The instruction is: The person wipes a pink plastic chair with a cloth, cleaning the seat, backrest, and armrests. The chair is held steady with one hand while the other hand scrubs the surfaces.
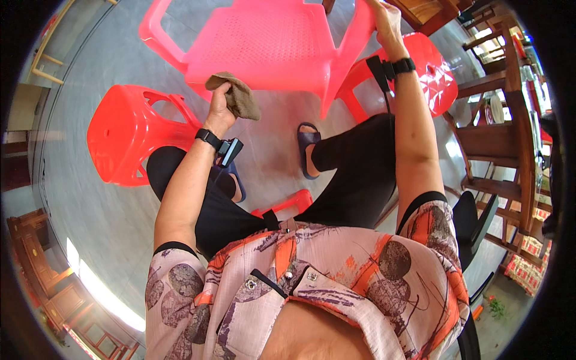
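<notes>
A pinkish-red plastic armchair (264, 36) with small holes across its middle panel is in front of me, partly cut off by the top of the view. My left hand (221, 114) is closed on a brown cloth (239, 97), which bunches up beside the chair's near edge. At the upper right, my right hand (389, 25) grips the chair's right arm, its fingertips partly hidden by the frame's edge. Both wrists wear black straps with small devices.
Red plastic stools stand at the left (114, 138) and behind the chair at the right (429, 75). Part of a red seat (294, 203) shows beneath me. Dark wooden furniture (498, 141) lines the right side. My sandalled feet rest on the grey floor.
</notes>
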`<state>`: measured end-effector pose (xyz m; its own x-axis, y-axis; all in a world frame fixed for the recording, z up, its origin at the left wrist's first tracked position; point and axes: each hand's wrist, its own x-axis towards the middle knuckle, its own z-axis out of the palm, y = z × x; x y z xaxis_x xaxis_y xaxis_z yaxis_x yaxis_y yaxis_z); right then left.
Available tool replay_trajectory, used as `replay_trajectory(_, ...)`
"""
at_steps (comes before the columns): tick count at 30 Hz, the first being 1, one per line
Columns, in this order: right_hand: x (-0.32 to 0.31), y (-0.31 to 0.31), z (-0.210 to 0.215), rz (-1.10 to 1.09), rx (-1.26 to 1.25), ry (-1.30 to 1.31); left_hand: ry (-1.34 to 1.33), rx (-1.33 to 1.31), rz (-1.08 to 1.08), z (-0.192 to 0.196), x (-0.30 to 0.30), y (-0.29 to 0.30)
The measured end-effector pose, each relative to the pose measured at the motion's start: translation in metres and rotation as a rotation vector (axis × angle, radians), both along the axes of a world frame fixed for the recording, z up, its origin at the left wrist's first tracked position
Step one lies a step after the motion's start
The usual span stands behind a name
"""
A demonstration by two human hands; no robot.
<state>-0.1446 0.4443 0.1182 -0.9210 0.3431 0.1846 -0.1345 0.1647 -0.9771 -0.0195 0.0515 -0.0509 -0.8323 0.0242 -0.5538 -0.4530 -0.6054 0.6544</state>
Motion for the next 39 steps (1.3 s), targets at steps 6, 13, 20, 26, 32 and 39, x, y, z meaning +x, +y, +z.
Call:
replay_trajectory(6,0.002,0.005,-0.004,0.071,-0.009,0.021,-0.041,0.042,-0.031,-0.009,0.033,0.005)
replay_trajectory(13,0.016,0.017,-0.020,0.127,0.086,-0.053,-0.062,0.062,0.047,-0.017,0.062,0.018)
replay_trajectory(20,0.032,0.024,-0.036,0.198,0.059,-0.107,-0.106,0.118,0.063,-0.026,0.079,0.020)
replay_trajectory(26,0.044,0.012,-0.035,0.123,0.101,-0.081,-0.067,0.093,0.081,-0.043,0.081,0.018)
replay_trajectory(32,0.068,0.002,-0.047,-0.163,0.463,-0.037,-0.089,0.026,-0.069,-0.030,0.115,0.014)
replay_trajectory(39,0.179,-0.047,-0.031,0.016,0.395,0.215,0.171,0.028,-0.085,0.036,0.175,0.030)
